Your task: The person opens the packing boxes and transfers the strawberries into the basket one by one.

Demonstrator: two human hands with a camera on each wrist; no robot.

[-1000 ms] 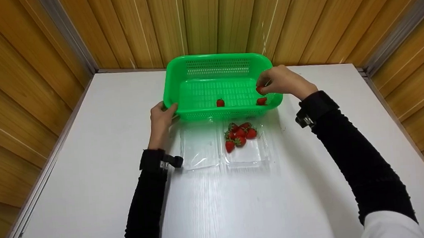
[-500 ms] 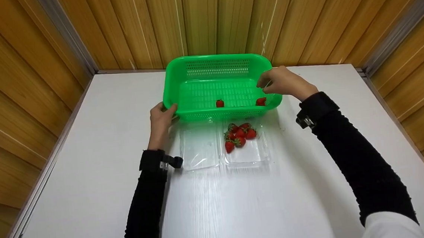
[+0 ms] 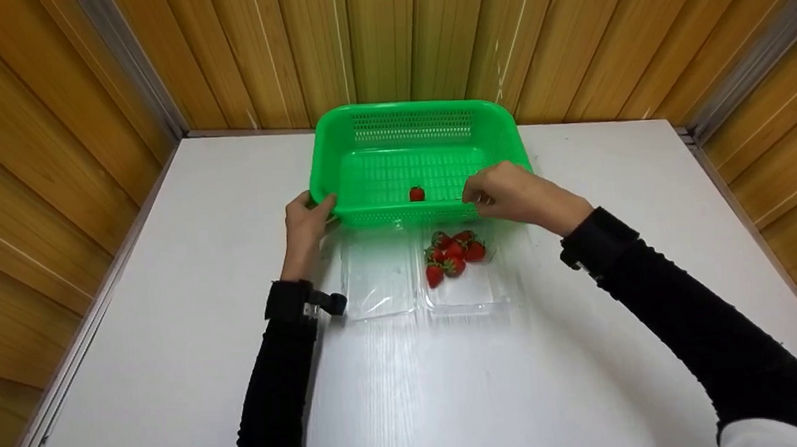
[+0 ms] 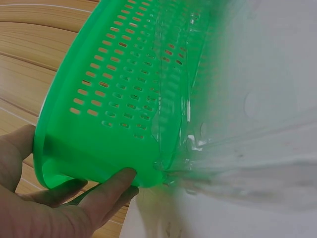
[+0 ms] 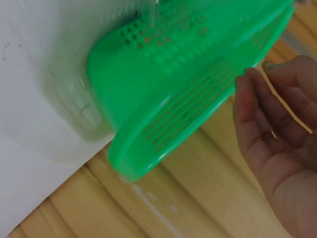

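A green plastic basket [image 3: 397,209] stands at the back of the table, with one strawberry [image 3: 417,193] visible inside. My left hand [image 3: 306,223] grips its front left corner; the left wrist view shows the fingers [image 4: 111,191] against the wall and the thumb at the rim. My right hand [image 3: 523,194] is over the basket's front right rim. In the right wrist view its fingers [image 5: 242,101] are loosely bent, thumb near the fingertips, with nothing visible between them. Several strawberries [image 3: 453,251] lie in the right half of an opened clear clamshell box [image 3: 470,295].
The clamshell's other half [image 3: 377,274] lies flat to the left, its back edge meeting the basket's front. Wood-look panels [image 3: 379,42] rise close behind the basket. The white table [image 3: 410,391] extends toward me and to both sides.
The strawberry at my right fingertips dropped from them into the basket. My right hand then moved left and toward me, covering the basket's right front corner. The left hand stayed put.
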